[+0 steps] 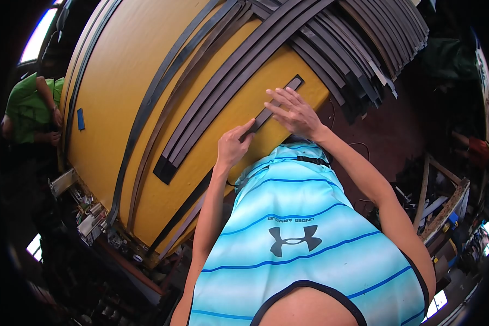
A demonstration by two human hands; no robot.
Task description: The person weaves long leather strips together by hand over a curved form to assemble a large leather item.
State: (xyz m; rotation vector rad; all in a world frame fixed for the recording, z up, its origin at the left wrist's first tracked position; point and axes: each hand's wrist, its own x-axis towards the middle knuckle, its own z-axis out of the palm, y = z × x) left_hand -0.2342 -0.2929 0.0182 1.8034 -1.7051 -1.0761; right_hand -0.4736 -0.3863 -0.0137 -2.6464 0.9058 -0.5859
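A narrow dark strip (264, 115), grey-brown with a black end and leather-like, lies slantwise near the edge of the yellow table (304, 70). My left hand (234, 144) is closed on it, forefinger along the top and thumb at the near side, the other fingers curled. Farther up the strip, my right hand (298, 115) reaches across with fingers stretched and spread, palm down, overlapping it in this view. Just beyond both hands, long grey strips with black ends (201, 117) lie side by side. Below my left hand, another black strip (186, 204) runs toward the table's lower edge.
Many grey strips (386, 32) are stacked at the table's far right corner, overhanging it. Long curved dark straps (146, 117) cross the table. A person in green (32, 108) stands at the left edge, near a small blue piece (81, 119). A wooden frame (445, 209) holds clutter at right.
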